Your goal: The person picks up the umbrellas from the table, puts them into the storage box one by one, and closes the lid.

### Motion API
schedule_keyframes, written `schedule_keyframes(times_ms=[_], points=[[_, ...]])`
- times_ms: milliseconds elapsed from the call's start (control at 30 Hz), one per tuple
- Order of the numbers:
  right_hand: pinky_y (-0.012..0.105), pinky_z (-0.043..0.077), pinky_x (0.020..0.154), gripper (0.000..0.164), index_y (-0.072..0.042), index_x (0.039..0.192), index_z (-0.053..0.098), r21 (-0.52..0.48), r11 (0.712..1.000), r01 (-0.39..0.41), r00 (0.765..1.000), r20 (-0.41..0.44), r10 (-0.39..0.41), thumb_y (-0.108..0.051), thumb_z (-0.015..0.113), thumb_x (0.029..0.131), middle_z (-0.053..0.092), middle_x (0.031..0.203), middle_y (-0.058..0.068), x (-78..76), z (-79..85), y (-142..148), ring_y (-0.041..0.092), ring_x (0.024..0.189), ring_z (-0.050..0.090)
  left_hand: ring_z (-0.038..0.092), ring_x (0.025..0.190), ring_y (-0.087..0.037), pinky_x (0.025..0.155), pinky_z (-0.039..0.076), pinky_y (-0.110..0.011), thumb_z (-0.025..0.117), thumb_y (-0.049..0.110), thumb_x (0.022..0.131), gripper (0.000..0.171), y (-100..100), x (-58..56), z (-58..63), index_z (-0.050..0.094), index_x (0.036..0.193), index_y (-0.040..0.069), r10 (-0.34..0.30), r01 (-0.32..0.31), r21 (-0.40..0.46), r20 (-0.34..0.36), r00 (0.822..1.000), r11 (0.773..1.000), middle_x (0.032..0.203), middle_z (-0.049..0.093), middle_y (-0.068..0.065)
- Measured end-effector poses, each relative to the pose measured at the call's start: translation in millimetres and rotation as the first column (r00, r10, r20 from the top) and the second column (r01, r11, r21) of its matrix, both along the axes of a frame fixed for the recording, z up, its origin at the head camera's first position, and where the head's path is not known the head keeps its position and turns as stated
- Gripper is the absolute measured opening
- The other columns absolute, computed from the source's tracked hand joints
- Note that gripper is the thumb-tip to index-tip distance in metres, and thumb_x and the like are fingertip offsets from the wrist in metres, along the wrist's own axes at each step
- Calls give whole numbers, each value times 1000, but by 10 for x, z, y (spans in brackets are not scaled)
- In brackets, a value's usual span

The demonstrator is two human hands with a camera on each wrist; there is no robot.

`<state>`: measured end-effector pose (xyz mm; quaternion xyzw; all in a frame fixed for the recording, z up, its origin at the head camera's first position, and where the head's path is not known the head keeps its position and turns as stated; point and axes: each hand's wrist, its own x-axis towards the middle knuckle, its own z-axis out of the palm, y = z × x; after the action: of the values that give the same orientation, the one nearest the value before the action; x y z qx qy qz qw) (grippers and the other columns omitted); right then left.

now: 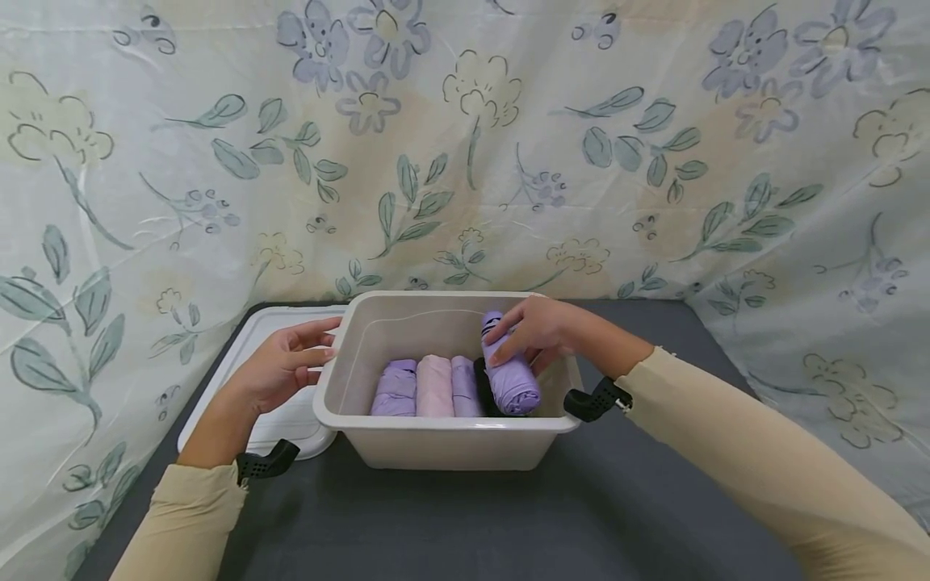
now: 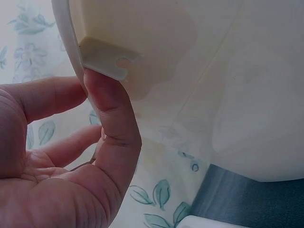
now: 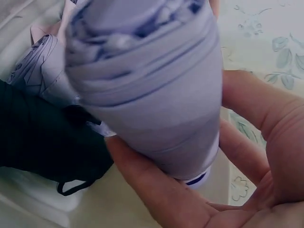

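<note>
My right hand [image 1: 529,327] grips a rolled lavender garment [image 1: 514,384], tilted over the right part of a cream plastic bin [image 1: 450,442]. In the right wrist view, fingers and thumb curl round the lavender roll [image 3: 156,104]. My left hand [image 1: 286,367] pinches the bin's left rim; in the left wrist view a bent finger tucks under the rim [image 2: 66,38]. Inside the bin, side by side, lie a lavender roll [image 1: 395,389], a pink roll [image 1: 434,387], another lavender roll [image 1: 465,387] and a black roll [image 3: 42,133], partly hidden in the head view.
A white lid [image 1: 254,331] lies flat to the left, partly behind the left hand and bin. Everything stands on a dark grey tabletop [image 1: 465,524]. A floral curtain [image 1: 407,145] hangs behind and at both sides.
</note>
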<state>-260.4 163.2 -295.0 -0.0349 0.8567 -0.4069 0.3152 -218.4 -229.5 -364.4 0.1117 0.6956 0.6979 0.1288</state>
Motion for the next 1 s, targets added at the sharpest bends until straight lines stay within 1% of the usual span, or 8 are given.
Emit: schedule_keyframes(times_ms=[100, 233, 400, 567, 700, 833, 1000], points=[[44, 65, 76, 43, -11, 121, 76, 21, 1000, -18, 1000, 11, 18, -14, 88, 80, 71, 117, 19, -14, -43, -46, 30, 84, 75, 72, 94, -11, 83, 63, -30, 62, 6, 101, 60, 2, 1, 0, 38, 156, 1, 5, -5, 6, 8, 1000, 1000, 109, 67, 2], [44, 65, 74, 39, -11, 117, 77, 53, 998, -19, 1000, 13, 18, -12, 88, 80, 70, 118, 20, -28, -97, -105, 33, 83, 75, 72, 95, -11, 83, 63, -30, 62, 5, 101, 59, 3, 9, -3, 40, 155, 2, -2, 1, 17, 9, 1000, 1000, 109, 67, 1], [43, 65, 74, 37, -11, 115, 78, 93, 995, -27, 999, 22, 25, -11, 88, 79, 70, 117, 20, -57, -127, -132, 34, 85, 75, 72, 95, -11, 83, 63, -29, 61, 5, 101, 58, 0, 16, -1, 41, 155, 3, -5, 5, 22, 7, 1000, 1000, 110, 67, 1], [45, 65, 77, 36, -8, 115, 77, 105, 994, -43, 998, 58, 37, -9, 87, 81, 70, 116, 19, -89, -150, -124, 35, 92, 74, 72, 95, -11, 83, 63, -30, 61, 6, 101, 60, 3, 15, 12, 38, 156, 2, -8, 8, 23, 5, 1000, 1000, 111, 67, 0], [45, 65, 77, 36, -8, 116, 76, 137, 989, -58, 997, 56, 51, -9, 86, 81, 71, 115, 18, -93, -151, -132, 33, 92, 73, 72, 95, -12, 83, 63, -30, 61, 4, 101, 59, 2, 9, 7, 39, 156, 2, -18, 18, 39, -1, 1000, 999, 111, 67, 0], [43, 65, 75, 36, -8, 114, 77, 202, 975, -86, 996, 24, 83, -9, 88, 79, 70, 114, 18, -92, -146, -137, 31, 90, 73, 72, 94, -11, 82, 63, -29, 60, 2, 101, 60, 3, 1, 4, 36, 156, 0, -26, 26, 49, -6, 1000, 998, 110, 67, -1], [41, 65, 72, 39, -6, 116, 76, 287, 948, -139, 989, -6, 148, -5, 86, 79, 68, 115, 17, -80, -120, -137, 31, 84, 74, 72, 94, -11, 82, 63, -29, 60, 2, 101, 62, 7, 2, 13, 35, 157, -2, -24, 24, 40, -8, 1000, 999, 110, 67, 0]])
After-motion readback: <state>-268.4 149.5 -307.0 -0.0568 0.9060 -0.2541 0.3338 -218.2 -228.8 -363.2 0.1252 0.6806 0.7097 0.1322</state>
